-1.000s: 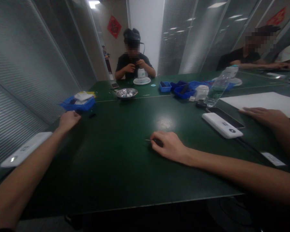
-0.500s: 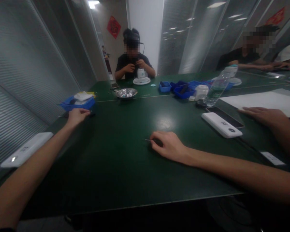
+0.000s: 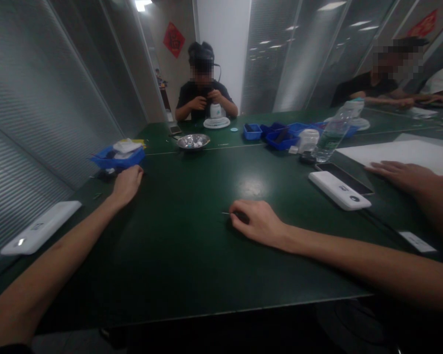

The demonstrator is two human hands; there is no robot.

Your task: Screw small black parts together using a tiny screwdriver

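Observation:
My left hand is stretched out at the left, just in front of a blue tray that holds white crumpled material. Its fingers are curled together and turned away, so whatever they hold is hidden. Dark small items lie beside it, at the foot of the tray. My right hand rests on the green table with thumb and forefinger pinched. From that pinch a thin, pale metal-looking rod sticks out to the left; its other end is hidden in the hand.
A metal bowl with small pieces stands further back. At the right are a white power bank, a phone, a tilted water bottle and another person's hand on white sheets. Blue bins stand beyond. A second power bank lies left.
My left hand has moved a little to the right, and its wrist has turned so the fingers now point away. My right hand and its rod have stayed in place.

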